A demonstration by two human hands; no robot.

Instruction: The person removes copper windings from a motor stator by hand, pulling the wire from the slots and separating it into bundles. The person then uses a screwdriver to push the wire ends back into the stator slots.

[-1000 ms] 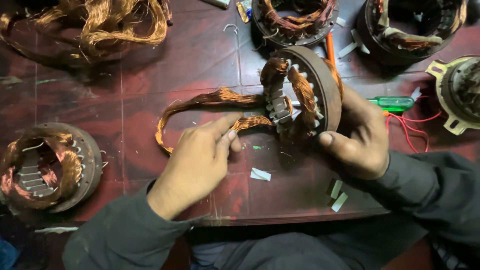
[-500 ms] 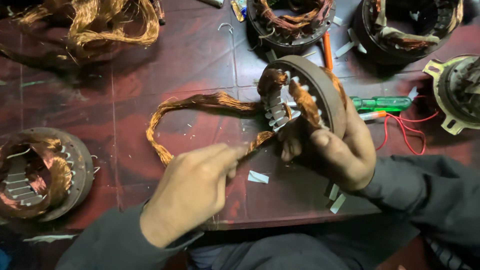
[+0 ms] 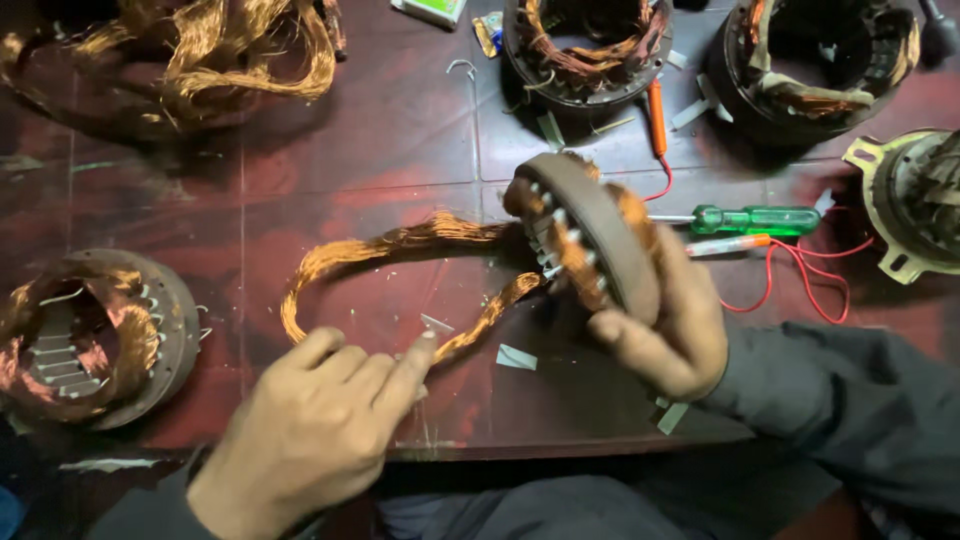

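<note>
On the dark red table, near its front edge, my right hand is clenched around a motor stator, gripping it from the right side and holding it tilted on its edge, its open face turned to the left. A long loop of copper winding trails out of the stator to the left and lies on the table, curving back toward me. My left hand hovers over the near end of that loop with the fingers loosely curled and the forefinger stretched out; its tip is right at the copper strand, but it grasps nothing that I can see. A small slip of insulating paper lies just to the right of that fingertip.

To the far left sits another stator with its copper partly pulled out. A tangled heap of loose copper wire lies at the far left corner. Two more stators stand at the far side. A green-handled screwdriver lies right of the held stator, beside a red wire.
</note>
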